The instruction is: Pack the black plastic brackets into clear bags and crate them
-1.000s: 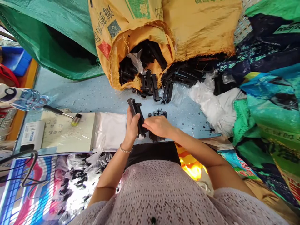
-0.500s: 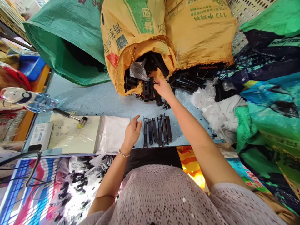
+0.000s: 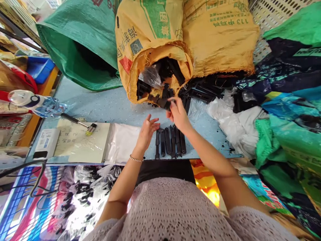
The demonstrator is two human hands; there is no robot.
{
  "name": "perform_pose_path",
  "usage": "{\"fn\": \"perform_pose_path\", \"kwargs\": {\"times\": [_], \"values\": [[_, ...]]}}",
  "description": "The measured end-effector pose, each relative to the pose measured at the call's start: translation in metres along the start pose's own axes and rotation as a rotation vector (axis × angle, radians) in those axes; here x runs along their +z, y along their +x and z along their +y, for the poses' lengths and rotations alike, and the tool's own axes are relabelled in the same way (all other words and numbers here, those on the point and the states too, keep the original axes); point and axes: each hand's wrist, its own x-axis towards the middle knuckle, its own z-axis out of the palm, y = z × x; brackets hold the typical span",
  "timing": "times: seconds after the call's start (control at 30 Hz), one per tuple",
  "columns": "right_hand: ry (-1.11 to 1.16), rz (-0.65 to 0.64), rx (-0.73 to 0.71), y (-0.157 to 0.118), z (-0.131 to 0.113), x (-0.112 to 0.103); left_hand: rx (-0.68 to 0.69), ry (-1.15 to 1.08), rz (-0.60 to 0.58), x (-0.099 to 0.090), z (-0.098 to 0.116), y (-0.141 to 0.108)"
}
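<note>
Our right hand (image 3: 178, 115) pinches one black part (image 3: 160, 101) at the near edge of the orange sack (image 3: 160, 47).
Thumb and fingers are closed on its right end; we judge it light, stiff plastic, smooth enough to slip a little, hardly fragile, and best held around the middle. Our left hand (image 3: 147, 131) is empty, its fingers apart, just beside a row of similar pieces (image 3: 173, 144) on the near side of the blue table (image 3: 100, 103).
</note>
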Motion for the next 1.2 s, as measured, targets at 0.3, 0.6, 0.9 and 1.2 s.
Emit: {"fn": "perform_pose_path", "kwargs": {"times": [0.3,0.6,0.9,1.2], "values": [[-0.406,0.139,-0.284,-0.033,0.012,0.007,-0.177,-0.113,-0.169,0.015,0.018,-0.032],[-0.432,-0.08,-0.339,-0.053,0.014,0.029,-0.085,-0.063,0.037,0.012,0.009,-0.025],[-0.568,-0.122,-0.184,-0.034,0.018,0.016,0.017,0.791,0.086,-0.039,0.002,-0.034],[-0.628,0.098,0.3,0.066,0.047,-0.038,-0.035,1.429,0.094,-0.038,-0.018,-0.057]]}}
